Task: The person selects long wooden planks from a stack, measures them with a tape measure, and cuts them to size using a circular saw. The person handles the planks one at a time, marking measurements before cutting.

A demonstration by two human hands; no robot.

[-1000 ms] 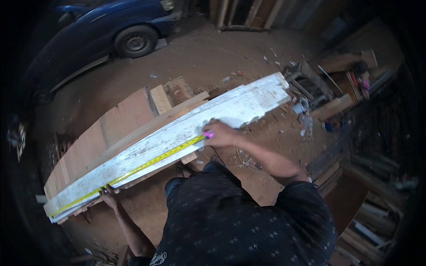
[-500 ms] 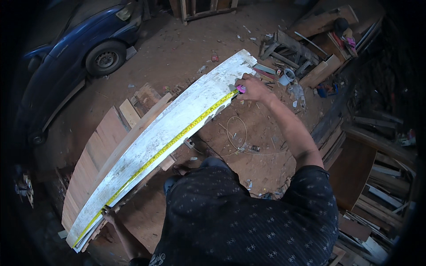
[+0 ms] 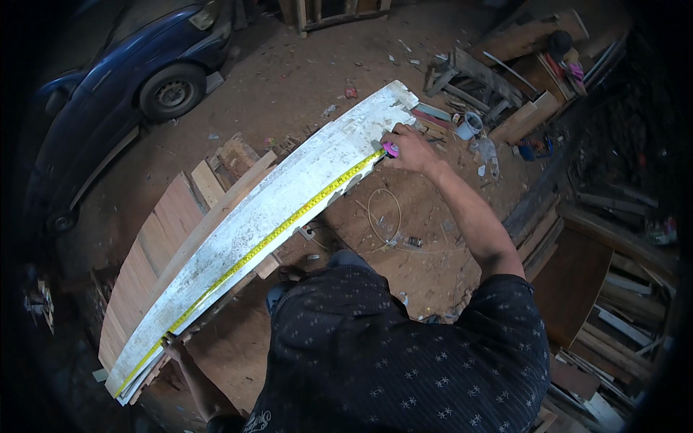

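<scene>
A long white, weathered board (image 3: 289, 177) lies slantwise in front of me, from lower left to upper right. Along its near edge stretches a yellow tape measure (image 3: 274, 234), pulled out nearly its whole length. My right hand (image 3: 408, 150) is closed round the pink tape case near the board's far right end. At the lower left, my left hand (image 3: 172, 346) pinches the tape at the board's near edge. Beyond my left hand, the tape runs on to the board's left end. Part of the left fingers is hidden by the dim light.
Brown planks (image 3: 155, 249) lie beneath and beyond the white board. A blue car (image 3: 108, 94) stands at the far left. At the right are a wooden stand (image 3: 476, 83), a pale bucket (image 3: 469, 126) and stacked timber (image 3: 624, 310). A thin looped cable (image 3: 385, 216) lies on the dirt floor.
The board's left end and my left hand appear slightly higher in the picture. My right hand has shifted slightly, still holding the tape case; the tape stays stretched along the board.
</scene>
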